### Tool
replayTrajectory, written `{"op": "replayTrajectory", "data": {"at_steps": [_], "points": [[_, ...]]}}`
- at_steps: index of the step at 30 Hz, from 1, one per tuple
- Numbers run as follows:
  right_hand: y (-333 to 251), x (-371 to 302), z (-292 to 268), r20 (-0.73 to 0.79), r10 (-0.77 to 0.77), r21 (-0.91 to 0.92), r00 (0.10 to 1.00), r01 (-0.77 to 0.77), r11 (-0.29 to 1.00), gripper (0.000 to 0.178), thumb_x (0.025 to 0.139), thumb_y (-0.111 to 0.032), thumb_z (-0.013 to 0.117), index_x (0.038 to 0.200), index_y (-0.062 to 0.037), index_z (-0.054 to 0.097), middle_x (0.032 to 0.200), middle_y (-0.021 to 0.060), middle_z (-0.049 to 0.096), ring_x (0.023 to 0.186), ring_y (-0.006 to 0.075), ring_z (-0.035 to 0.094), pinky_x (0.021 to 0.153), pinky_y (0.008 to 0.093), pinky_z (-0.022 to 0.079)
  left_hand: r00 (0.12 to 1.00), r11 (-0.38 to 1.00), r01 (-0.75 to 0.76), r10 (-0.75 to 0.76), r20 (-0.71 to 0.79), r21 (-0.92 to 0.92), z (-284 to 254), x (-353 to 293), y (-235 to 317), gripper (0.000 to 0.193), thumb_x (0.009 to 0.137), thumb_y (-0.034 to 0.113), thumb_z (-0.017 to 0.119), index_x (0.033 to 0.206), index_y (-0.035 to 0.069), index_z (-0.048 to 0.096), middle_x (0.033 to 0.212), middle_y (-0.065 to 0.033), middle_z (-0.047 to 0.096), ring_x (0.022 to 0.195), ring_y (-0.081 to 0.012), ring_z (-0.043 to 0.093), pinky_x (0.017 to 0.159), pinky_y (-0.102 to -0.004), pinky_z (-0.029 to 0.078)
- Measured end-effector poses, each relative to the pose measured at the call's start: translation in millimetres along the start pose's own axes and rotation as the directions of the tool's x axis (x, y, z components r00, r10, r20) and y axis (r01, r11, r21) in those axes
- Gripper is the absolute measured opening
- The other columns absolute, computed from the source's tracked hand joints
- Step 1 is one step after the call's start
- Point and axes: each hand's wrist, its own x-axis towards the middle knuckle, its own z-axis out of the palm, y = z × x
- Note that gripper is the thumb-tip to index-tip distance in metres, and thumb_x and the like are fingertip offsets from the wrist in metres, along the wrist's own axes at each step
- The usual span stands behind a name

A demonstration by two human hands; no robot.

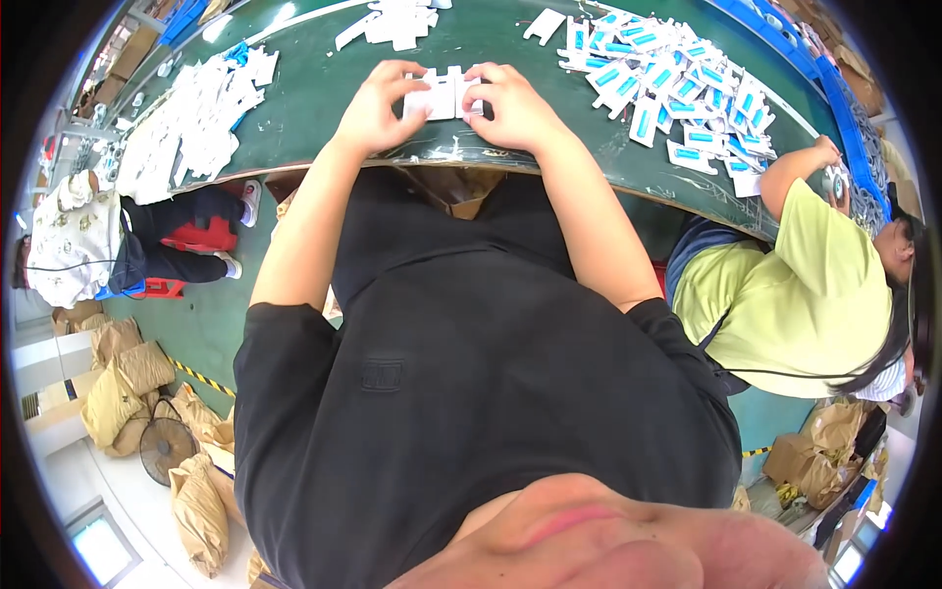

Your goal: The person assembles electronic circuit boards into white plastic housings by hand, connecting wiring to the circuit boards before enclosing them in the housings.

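Note:
Near the front edge of the green workbench [324, 74], white flat plastic pieces [444, 95] lie side by side between my hands. My left hand [381, 106] curls its thumb and fingers round the left end of these pieces. At the right end, my right hand [518, 110] grips with its thumb and fingertips in the same way. The pieces sit close together or touch; whether they are joined I cannot tell. My fingers hide their outer ends.
White parts with blue inserts [677, 83] form a big heap at the right. Another heap of white parts [201, 113] lies left, and a smaller pile [392, 22] at the back. A co-worker in yellow-green [805, 294] sits right; a person in white [74, 240] sits left.

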Motion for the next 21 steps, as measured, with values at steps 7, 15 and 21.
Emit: {"op": "replayTrajectory", "data": {"at_steps": [7,15,21], "points": [[14.3,8.2,7.4,-0.254,0.025,-0.018,0.967,-0.03,0.999,0.011,0.08,-0.015,0.076,0.09,-0.0105,0.075,0.127,0.008,0.064,0.123,0.0324,0.054,0.107,0.0439,0.047,0.73,0.747,0.665,-0.648,-0.218,0.006,26.1,52.2,-72.1,0.055,0.083,0.038,0.077,0.116,-0.004,0.063,0.11,-0.0212,0.074,0.099,-0.0387,0.074,0.09,-0.0441,0.058],[8.5,4.0,4.9,-0.167,0.106,-0.023,0.98,-0.112,0.993,0.019,0.078,-0.017,0.074,0.096,-0.0094,0.076,0.123,0.0109,0.064,0.123,0.0342,0.053,0.107,0.0437,0.047,0.584,0.611,0.79,-0.774,-0.245,-0.046,50.2,72.4,-78.0,0.077,0.076,0.044,0.085,0.128,-0.004,0.055,0.121,-0.0257,0.071,0.118,-0.0396,0.068,0.1,-0.0449,0.054],[4.7,3.6,8.5,-0.181,0.067,-0.035,0.981,-0.074,0.997,0.051,0.078,-0.017,0.074,0.127,-0.0095,0.063,0.128,0.0144,0.061,0.126,0.0373,0.052,0.111,0.0464,0.044,0.688,0.817,0.55,-0.56,-0.461,-0.171,23.9,37.6,-61.4,0.025,0.074,0.016,0.074,0.096,0.006,0.076,0.095,-0.0161,0.073,0.088,-0.0316,0.072,0.082,-0.0396,0.057]]}}
